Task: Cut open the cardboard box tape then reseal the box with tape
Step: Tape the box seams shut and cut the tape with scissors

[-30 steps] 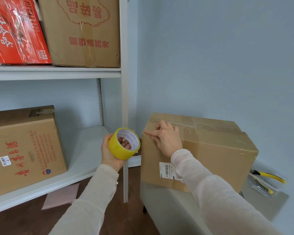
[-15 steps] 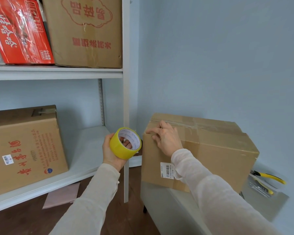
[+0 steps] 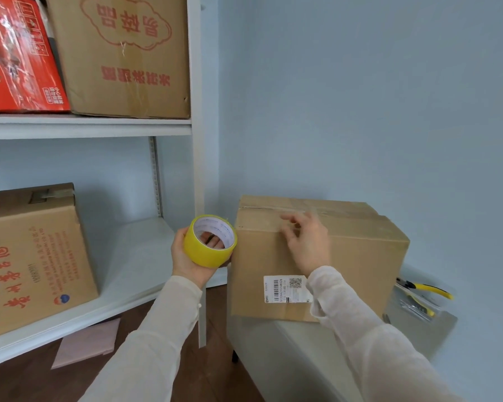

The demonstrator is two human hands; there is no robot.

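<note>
Two hands at a cardboard box (image 3: 360, 256) resting on a grey tabletop (image 3: 288, 343) against the blue wall. White shipping label (image 3: 285, 288) with barcode and QR code on front face; digits too small to read. Left hand (image 3: 186, 256) closed round yellow tape roll (image 3: 209, 242), fingers through core, just beside box corner. Right hand (image 3: 308, 242) loosely open, blurred, over upper front edge; shifted rightward from the corner since a second ago. Yellow-handled pliers (image 3: 427, 290) behind box at right. White shelving (image 3: 84, 126) at left holding brown cartons (image 3: 122, 53) printed in red Chinese characters, and a red carton (image 3: 18, 53). Pink envelope (image 3: 87, 340) on floor.
</note>
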